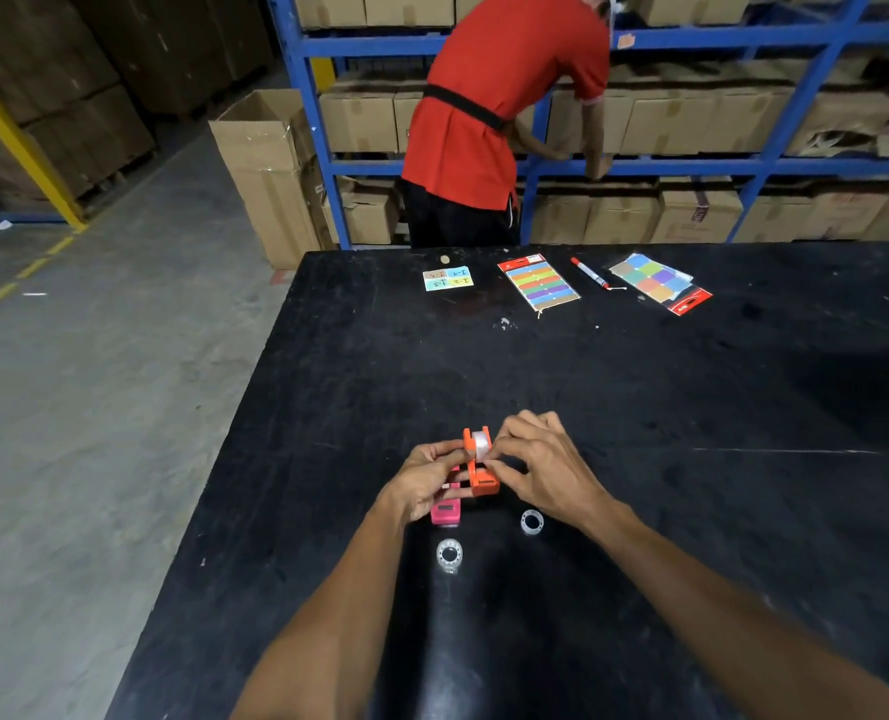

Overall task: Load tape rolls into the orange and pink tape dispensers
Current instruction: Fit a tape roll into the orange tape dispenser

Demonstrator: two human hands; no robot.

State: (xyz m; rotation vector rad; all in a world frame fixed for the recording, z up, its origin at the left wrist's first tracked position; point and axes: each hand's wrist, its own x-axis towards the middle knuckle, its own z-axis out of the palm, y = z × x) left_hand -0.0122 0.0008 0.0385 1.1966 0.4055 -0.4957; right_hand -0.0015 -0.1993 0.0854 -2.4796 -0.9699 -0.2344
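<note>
Orange dispenser (480,467) with a tape roll (479,443) seated in it, held above the black table (691,511) between both hands: left hand (426,483) pinches its side, right hand (541,467) fingertips close on the roll. Pink dispenser (445,511) lies under the left hand; two spare rolls (449,554) nearby.

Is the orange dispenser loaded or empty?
Loaded: a clear tape roll sits between the orange dispenser's side walls. Whether it is fully seated, cannot tell.
</note>
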